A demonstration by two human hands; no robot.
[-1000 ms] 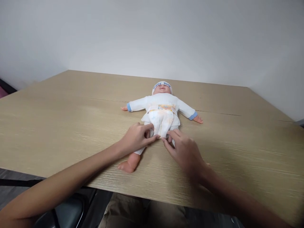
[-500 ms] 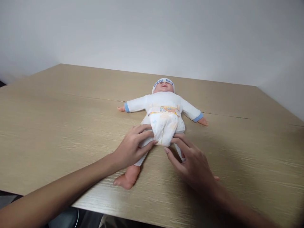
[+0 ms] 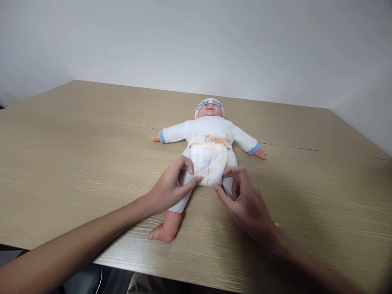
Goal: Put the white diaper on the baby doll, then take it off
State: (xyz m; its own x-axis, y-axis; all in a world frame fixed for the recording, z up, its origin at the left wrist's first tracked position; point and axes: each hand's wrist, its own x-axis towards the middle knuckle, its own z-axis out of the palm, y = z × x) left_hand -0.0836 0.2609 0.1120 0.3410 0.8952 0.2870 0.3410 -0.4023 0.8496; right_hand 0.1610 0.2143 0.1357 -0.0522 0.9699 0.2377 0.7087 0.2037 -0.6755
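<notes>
A baby doll (image 3: 210, 125) lies on its back on the wood-grain tabletop (image 3: 92, 171), about midway between the two far corners, its knitted cap (image 3: 202, 105) towards the far edge and one bare foot (image 3: 167, 228) close to the near edge. A disposable diaper (image 3: 210, 161) covers its front over the white clothes, with a printed waist strip (image 3: 214, 140) running across the belly. The step in hand looks like straightening the diaper's lower end between the doll's legs, since both hands meet it there, one on each side. A next move of that kind calls for light, even pressure from the two sides, so that the front panel lies flat and the strip is not dragged askew. The left hand (image 3: 173, 179) reaches in from the near left, palm inward, with its thumb tip at the lower corner of the panel and its forefinger bent above, at the side; the two digits stand apart. The right hand (image 3: 251, 204) mirrors it from the near right: forefinger arched to the panel's side, thumb straight at the lower edge, a gap between them. Whether the remaining fingers press on the doll's legs, I cannot tell.
</notes>
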